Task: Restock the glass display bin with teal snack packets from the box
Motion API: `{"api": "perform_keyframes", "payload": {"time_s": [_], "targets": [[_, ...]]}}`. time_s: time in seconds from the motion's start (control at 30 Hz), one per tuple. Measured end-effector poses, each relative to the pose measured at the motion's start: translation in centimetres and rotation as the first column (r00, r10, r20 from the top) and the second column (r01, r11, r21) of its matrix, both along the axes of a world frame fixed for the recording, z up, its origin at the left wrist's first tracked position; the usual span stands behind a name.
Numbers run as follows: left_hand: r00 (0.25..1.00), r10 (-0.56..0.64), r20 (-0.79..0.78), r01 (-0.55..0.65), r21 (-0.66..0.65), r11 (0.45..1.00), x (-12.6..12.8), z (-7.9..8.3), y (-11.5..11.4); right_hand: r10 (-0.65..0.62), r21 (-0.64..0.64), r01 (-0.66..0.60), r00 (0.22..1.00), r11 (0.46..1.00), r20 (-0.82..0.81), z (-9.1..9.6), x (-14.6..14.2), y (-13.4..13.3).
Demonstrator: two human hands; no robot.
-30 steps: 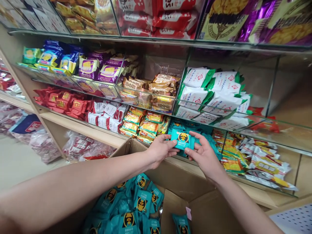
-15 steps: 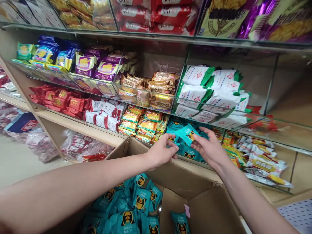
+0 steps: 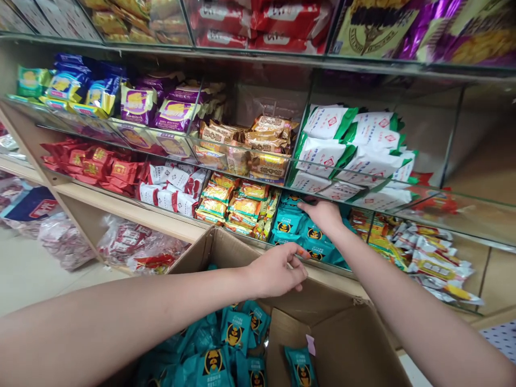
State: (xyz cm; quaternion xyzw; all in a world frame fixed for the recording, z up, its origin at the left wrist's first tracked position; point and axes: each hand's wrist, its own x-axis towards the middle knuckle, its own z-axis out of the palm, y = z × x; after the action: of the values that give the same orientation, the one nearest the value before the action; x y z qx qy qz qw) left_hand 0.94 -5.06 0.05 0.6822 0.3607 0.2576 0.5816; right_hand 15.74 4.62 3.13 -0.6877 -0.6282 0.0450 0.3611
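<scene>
My right hand (image 3: 322, 215) reaches into a lower shelf compartment and lies palm down on a pile of teal snack packets (image 3: 286, 226) with a yellow-and-black round mark. Its fingers stretch flat over the pile, their tips partly hidden under the glass shelf. My left hand (image 3: 278, 271) hovers lower, above the far edge of an open cardboard box (image 3: 350, 344), its fingers loosely curled with nothing in them. The box holds several more teal packets (image 3: 234, 333) heaped at its left, and one lone teal packet (image 3: 299, 371) lies near the middle.
Glass shelves (image 3: 443, 209) hold many snack packs: white-and-green packets (image 3: 350, 150) above my right hand, orange packets (image 3: 242, 207) left of the teal ones, red packs (image 3: 97, 166) farther left. Bagged goods (image 3: 133, 247) lie on the floor under the shelf.
My right hand has carried the teal packet into the compartment and now lies flat on the pile. My left hand has let go and dropped back toward the box edge.
</scene>
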Motion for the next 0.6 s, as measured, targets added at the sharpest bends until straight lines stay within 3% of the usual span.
{"api": "perform_keyframes", "payload": {"time_s": [0.13,0.2,0.37,0.6], "targets": [[0.997,-0.053,-0.053,0.056,0.055,0.997,0.2,-0.6,0.1,-0.135,0.033,0.131,0.932,0.991,0.336,-0.2,-0.4,0.0],[0.994,-0.070,-0.080,0.079,0.108,0.991,0.2,-0.8,0.1,-0.159,0.039,0.157,0.892,0.987,0.424,-0.1,-0.8,0.3],[0.943,-0.182,-0.280,0.256,0.257,0.932,-0.3,-0.7,-0.2,-0.149,0.026,0.155,0.867,0.987,0.476,-0.3,-0.7,-0.1],[0.739,-0.356,-0.572,0.581,0.272,0.767,-1.2,0.5,-1.1,-0.117,0.099,0.079,0.869,0.992,0.480,-0.1,0.3,-1.7]]}}
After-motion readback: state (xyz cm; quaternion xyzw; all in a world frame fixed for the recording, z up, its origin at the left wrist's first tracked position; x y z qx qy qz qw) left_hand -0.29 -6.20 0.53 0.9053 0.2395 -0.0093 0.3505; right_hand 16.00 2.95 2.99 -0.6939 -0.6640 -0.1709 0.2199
